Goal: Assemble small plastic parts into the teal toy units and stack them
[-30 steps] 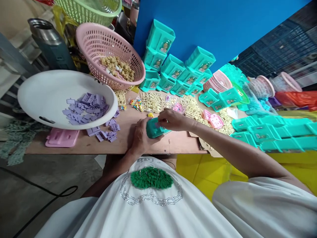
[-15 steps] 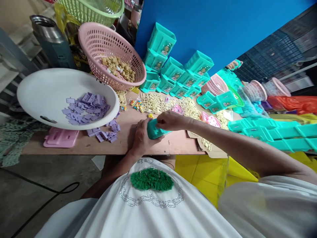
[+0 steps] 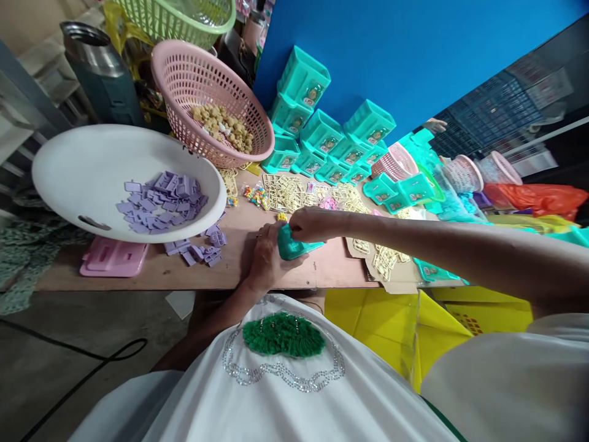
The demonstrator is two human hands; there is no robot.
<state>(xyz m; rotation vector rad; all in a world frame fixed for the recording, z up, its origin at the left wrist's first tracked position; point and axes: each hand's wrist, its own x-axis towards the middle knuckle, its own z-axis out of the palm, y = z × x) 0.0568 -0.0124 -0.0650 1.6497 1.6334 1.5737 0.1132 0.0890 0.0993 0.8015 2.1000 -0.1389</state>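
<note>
My left hand [image 3: 264, 258] is wrapped round a small teal plastic box [image 3: 292, 245] just above the wooden table [image 3: 230, 270], near its front edge. My right hand [image 3: 310, 224] rests on top of the same box with its fingers curled and pinched against it. What the fingertips press is hidden. Loose purple plastic pieces [image 3: 197, 248] lie on the table just left of my hands. Yellow plastic part frames [image 3: 288, 193] and small coloured bits [image 3: 255, 195] lie just beyond them.
A white basin [image 3: 92, 166] with purple pieces sits at left over a pink tray [image 3: 113, 258]. A pink basket [image 3: 202, 80] holds tan figures. Stacked teal boxes [image 3: 322, 132] stand against a blue wall. More baskets and teal parts lie at right. Yellow bins [image 3: 391, 319] stand below.
My view has swung slightly, so the right-hand teal boxes slid mostly out of sight. Both hands stay on the teal box; my right arm now stretches lower across the picture.
</note>
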